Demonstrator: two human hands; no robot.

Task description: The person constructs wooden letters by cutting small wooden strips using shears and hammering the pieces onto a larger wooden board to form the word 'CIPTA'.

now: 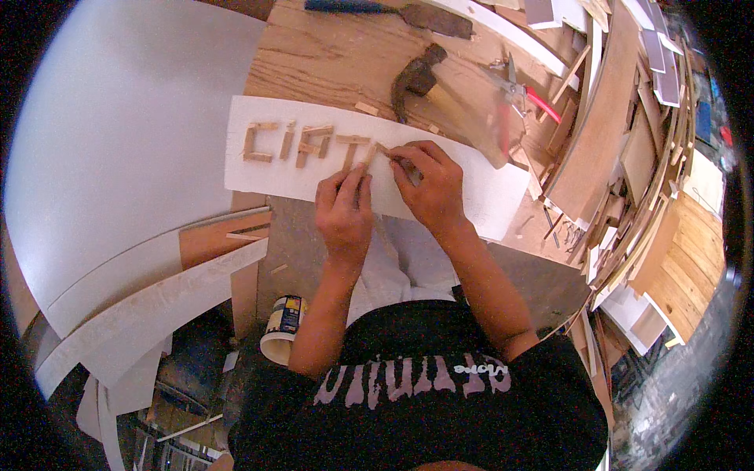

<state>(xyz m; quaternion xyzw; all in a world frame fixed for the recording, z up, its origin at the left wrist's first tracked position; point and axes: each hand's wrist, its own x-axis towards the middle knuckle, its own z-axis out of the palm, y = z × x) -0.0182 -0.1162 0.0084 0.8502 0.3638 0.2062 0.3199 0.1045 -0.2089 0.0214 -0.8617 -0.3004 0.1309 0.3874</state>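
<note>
A white rectangular board (271, 177) lies on the wooden bench top. Short wood strips (259, 144) stand on it in a row of letter-like shapes. At the row's right end, my left hand (343, 208) is closed, its fingertips pressed round a small upright wood strip (371, 155). My right hand (432, 184) pinches another small wood strip (382, 147) against the top of that one. The fingers partly hide both strips. Beyond the board rests a hammer (416, 82) with a pale wooden handle.
Red-handled cutters (514, 90) lie right of the hammer. A blue-handled flat-bladed tool (432, 17) sits at the bench's far side. Wood offcuts (613, 141) crowd the right. Left stands a large white panel (133, 118); a white bucket (279, 345) is below by my left arm.
</note>
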